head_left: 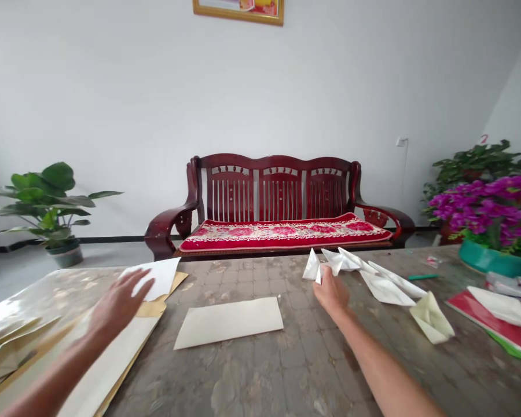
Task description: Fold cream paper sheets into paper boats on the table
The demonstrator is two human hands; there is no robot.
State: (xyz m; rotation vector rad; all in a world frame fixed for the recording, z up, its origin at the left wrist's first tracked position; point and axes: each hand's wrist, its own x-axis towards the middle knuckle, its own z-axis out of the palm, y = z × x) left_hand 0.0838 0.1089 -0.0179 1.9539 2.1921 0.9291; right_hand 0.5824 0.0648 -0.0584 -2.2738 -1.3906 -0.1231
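My left hand point(120, 294) is open, fingers spread, over a white sheet of paper point(162, 277) at the left of the table. Brown and cream papers point(117, 362) lie beneath that arm. On the right, my right hand point(332, 291) is closed on the near side of a small white folded paper boat point(311, 266); its fingertips are partly hidden. Just beyond and right of this hand are several more white paper boats point(384, 286). A cream paper boat point(432, 318) sits at the near end of that group. Between my hands lies a flat cream rectangle of paper point(231, 321).
At the table's point(243, 382) right are a red folder point(499, 321), a green pen point(422, 277) and purple flowers point(499, 208) in a teal pot point(495, 260). A wooden bench point(278, 185) stands behind, and a potted plant point(52, 202) to the left.
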